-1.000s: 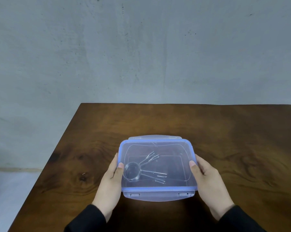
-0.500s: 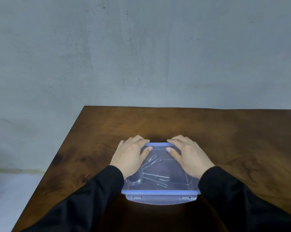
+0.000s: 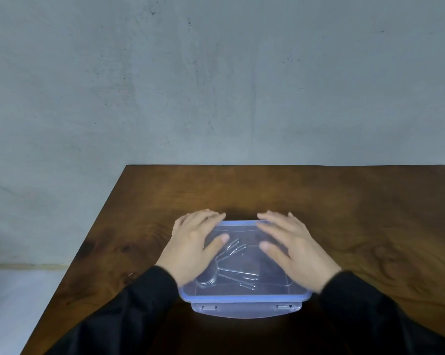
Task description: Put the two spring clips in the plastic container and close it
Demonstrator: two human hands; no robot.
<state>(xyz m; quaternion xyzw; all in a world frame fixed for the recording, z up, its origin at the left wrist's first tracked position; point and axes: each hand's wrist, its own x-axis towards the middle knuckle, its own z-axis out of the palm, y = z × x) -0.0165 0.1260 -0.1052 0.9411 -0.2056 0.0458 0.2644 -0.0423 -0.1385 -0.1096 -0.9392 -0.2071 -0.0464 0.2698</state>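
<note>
the container sits on the tabletop with its lid on, near latch flap sticking out. 2 wire clips lie inside. the left hand and right hand rest flat on the lid, fingers spread and gripping nothing.

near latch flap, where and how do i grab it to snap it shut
Take the near flap by its free curved edge, coming from the side nearest you. It juts outward from the lid, hinged along the rim, so fingers hooked under that edge can likely swing it down against the wall.
</note>
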